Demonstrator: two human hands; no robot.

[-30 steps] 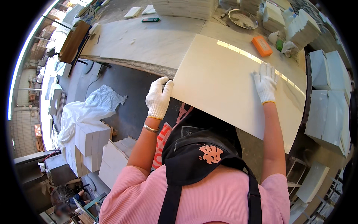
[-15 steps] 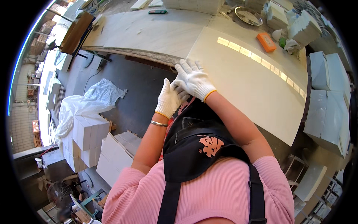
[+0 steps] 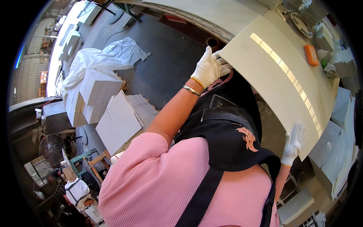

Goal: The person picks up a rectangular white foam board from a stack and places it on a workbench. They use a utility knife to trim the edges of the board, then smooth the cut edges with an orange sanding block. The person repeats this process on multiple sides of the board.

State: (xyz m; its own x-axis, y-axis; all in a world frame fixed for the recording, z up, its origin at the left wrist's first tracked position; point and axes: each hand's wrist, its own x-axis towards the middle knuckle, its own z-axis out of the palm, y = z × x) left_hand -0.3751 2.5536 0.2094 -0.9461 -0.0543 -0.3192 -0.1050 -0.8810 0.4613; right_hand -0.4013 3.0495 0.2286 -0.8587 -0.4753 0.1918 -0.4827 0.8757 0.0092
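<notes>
A large cream tile [image 3: 281,79] lies tilted in front of me, glossy with reflected light strips. My left hand [image 3: 209,68], in a white glove, grips its near left corner. My right hand [image 3: 293,143], also gloved, holds the tile's near right corner from below. The tile's far end rests over the long pale workbench [image 3: 223,15]. My pink top and black apron fill the lower middle of the view.
An orange block [image 3: 311,55] and white cloths lie on the bench at the right. Stacks of white tiles [image 3: 96,92] and flat tiles [image 3: 119,121] stand on the dark floor at left, beside a white plastic sheet [image 3: 107,56]. More tile stacks [image 3: 340,143] are at right.
My right hand left the tile's left corner and went to its near right corner. My left hand stays on the left corner. My view swung left and the tile looks drawn nearer.
</notes>
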